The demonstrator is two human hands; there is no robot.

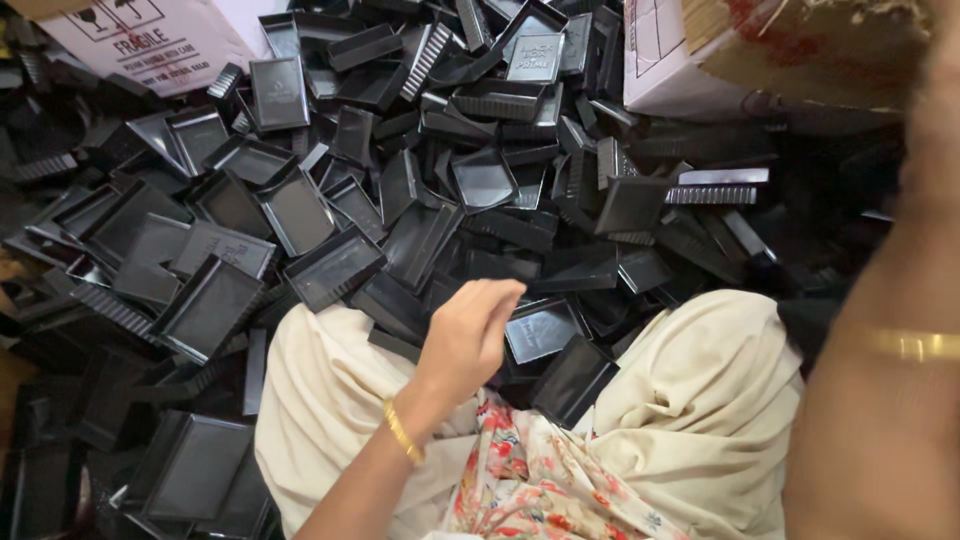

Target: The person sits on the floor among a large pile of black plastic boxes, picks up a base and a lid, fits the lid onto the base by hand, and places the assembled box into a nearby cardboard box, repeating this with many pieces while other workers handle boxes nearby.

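- At the far left, a heap of black plastic trays [210, 305] covered the floor, each shallow and rectangular with a ribbed edge, lying at all angles and overlapping.
- Above them, in the top left corner, a white cardboard box [150, 35] stood against the pile.
- Lower down, cream cloth [320, 400] draped the person's knees, with a flowered fabric [530, 470] between them.
- Near the middle, the left hand [468, 335] hung over the lap with fingers loosely curled; whether it gripped anything I cannot tell. A gold bangle [403, 432] sat on its wrist.
- Just beside that hand, one tray [542, 328] lay between the knees, and another tray [572, 378] leaned on the right knee.
- At the top right, a second box [680, 60] rested on the pile.
- Along the right edge, the right forearm [880, 400] rose blurred, a bangle [910, 345] on it; its hand was out of view.
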